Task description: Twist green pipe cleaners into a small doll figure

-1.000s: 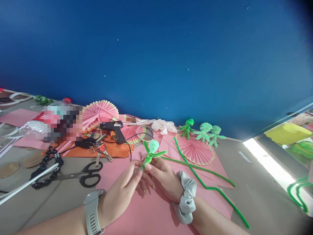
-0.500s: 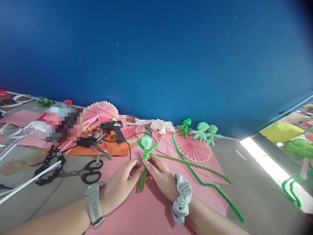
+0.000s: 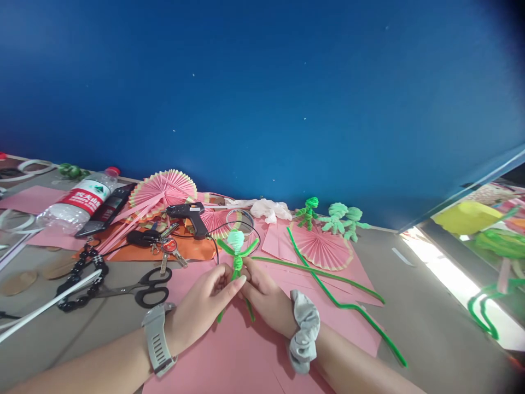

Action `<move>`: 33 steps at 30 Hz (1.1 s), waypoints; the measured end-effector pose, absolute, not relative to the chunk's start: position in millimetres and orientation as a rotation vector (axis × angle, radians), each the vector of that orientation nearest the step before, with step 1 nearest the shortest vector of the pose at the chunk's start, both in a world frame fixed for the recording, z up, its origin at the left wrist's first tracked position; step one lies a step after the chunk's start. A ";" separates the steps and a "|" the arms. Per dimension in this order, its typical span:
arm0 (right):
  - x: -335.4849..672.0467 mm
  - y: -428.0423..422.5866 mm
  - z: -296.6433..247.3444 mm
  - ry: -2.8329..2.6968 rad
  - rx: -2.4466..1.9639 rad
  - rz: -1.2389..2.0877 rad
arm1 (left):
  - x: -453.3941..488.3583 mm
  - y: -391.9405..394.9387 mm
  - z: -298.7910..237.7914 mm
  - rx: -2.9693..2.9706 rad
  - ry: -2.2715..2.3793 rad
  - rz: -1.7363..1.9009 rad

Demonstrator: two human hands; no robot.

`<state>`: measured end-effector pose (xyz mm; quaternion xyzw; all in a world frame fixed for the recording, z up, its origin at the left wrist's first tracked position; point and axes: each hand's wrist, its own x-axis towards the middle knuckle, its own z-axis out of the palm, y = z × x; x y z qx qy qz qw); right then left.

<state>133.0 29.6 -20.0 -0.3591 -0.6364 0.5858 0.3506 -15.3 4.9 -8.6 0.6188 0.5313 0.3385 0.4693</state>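
A small green pipe-cleaner figure (image 3: 237, 253) with a pale round head stands between my hands over pink paper (image 3: 241, 350). My left hand (image 3: 202, 306), a grey watch on its wrist, pinches the figure's body from the left. My right hand (image 3: 266, 295), a grey scrunchie on its wrist, grips it from the right. The figure's two arms stick out sideways and its two legs splay apart below my fingers.
Black scissors (image 3: 143, 290), keys (image 3: 168, 249), a black glue gun (image 3: 191, 214) and a water bottle (image 3: 77, 200) lie to the left. Pink paper fans (image 3: 324, 246), loose green pipe cleaners (image 3: 344, 303) and three finished green figures (image 3: 332, 216) sit to the right, before a blue wall.
The figure has been turned from tilted to upright and brought lower and leftward. Its legs, together half a second ago, now spread apart. Both hands stay on it.
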 end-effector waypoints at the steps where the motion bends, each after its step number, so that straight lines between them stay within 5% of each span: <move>1: 133.3 30.1 -20.8 -1.669 -0.915 1.535 | -15.0 5.3 -8.2 1.527 1.303 0.836; 15: 137.5 30.6 -26.0 -1.977 -1.174 1.079 | -17.6 10.1 -9.0 1.416 1.264 0.812; 33: 162.6 52.3 -5.5 -2.256 -0.946 1.136 | -18.7 15.9 -14.1 1.005 0.899 0.732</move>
